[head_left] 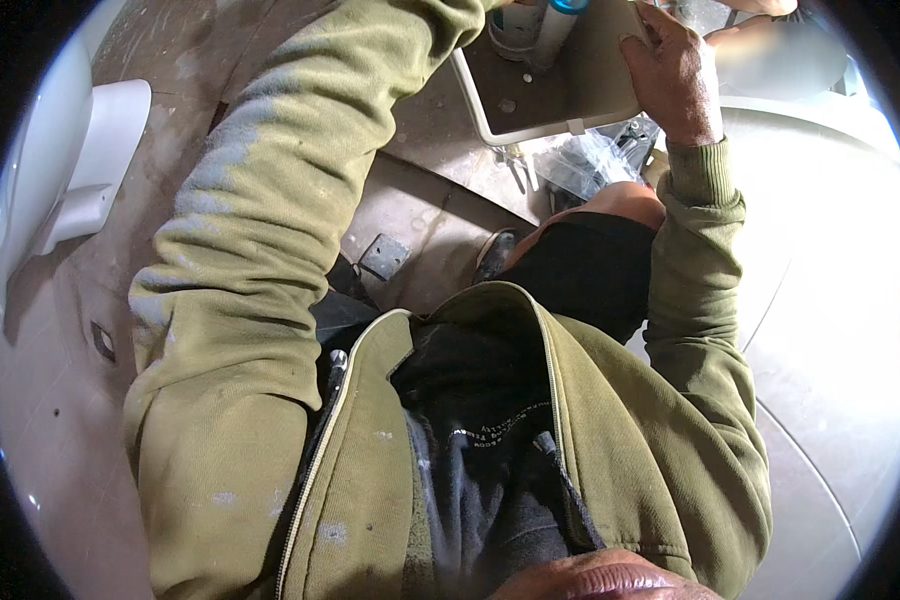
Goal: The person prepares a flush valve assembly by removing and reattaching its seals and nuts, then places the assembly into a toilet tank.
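Note:
An open cream-white toilet cistern (477,108) is tilted at the top of the head view, its inside facing me. Inside it stand a white cylindrical valve part (516,28) and a tube with a blue cap (568,5). My right hand (678,78) grips the cistern's right wall, thumb on the inner side and fingers over the outside. The left arm (300,130), in a dusty olive sleeve, reaches up to the cistern's far left side. My left hand lies beyond the top edge and is hidden.
A white ceramic fixture (100,150) stands at the left. A large white curved surface (810,300) fills the right. Clear plastic wrapping (585,160) and small fittings lie below the cistern. A metal plate (384,256) is on the dusty floor. Blurred skin (785,52) shows top right.

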Demonstrator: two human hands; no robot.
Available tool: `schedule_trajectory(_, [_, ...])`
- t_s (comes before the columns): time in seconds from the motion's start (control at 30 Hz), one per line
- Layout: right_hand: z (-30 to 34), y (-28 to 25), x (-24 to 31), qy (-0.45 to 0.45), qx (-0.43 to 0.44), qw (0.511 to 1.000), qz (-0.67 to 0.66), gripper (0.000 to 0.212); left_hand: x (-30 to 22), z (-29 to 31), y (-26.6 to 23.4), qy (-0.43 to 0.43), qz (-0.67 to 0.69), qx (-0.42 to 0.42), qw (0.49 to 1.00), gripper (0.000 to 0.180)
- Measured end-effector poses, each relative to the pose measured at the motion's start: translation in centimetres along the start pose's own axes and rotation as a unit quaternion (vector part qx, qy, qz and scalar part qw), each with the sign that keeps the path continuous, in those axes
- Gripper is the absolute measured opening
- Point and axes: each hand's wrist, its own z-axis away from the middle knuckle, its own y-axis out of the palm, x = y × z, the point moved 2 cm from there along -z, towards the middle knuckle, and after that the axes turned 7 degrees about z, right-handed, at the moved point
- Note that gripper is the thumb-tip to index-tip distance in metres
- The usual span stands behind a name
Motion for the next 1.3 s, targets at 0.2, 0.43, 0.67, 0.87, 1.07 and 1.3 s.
schedule_trajectory(0.2, [-0.2, -0.3, 0.3, 0.029, 0.012, 0.999, -0.023, 0.021, -1.1, 3.0, -0.7, 0.040, 0.026, -0.060, 0.997, 0.044])
schedule_trajectory(0.43, [-0.4, -0.3, -0.9, 0.048, -0.009, 0.999, -0.014, 0.025, -2.7, 2.2, -0.3, 0.006, 0.054, -0.016, 0.998, 0.042])
schedule_trajectory(0.67, [1.2, 3.6, -5.7, -0.132, -0.139, 0.978, 0.080, 0.037, -2.9, 1.8, -0.2, 0.038, 0.021, -0.019, 0.999, 0.051])
schedule_trajectory(0.87, [1.0, 4.3, -6.4, -0.109, -0.190, 0.975, 0.038, 0.036, -2.7, 1.1, -1.3, 0.060, 0.139, -0.067, 0.986, 0.054])
schedule_trajectory(1.07, [0.4, 1.6, -2.7, -0.054, -0.155, 0.986, 0.005, 0.030, -0.2, 1.4, -2.3, 0.138, 0.242, -0.178, 0.944, 0.059])
schedule_trajectory(1.3, [1.0, 5.6, -8.5, -0.039, -0.180, 0.981, 0.056, 0.038, -0.8, 3.0, -5.6, 0.154, 0.368, -0.268, 0.877, 0.045])
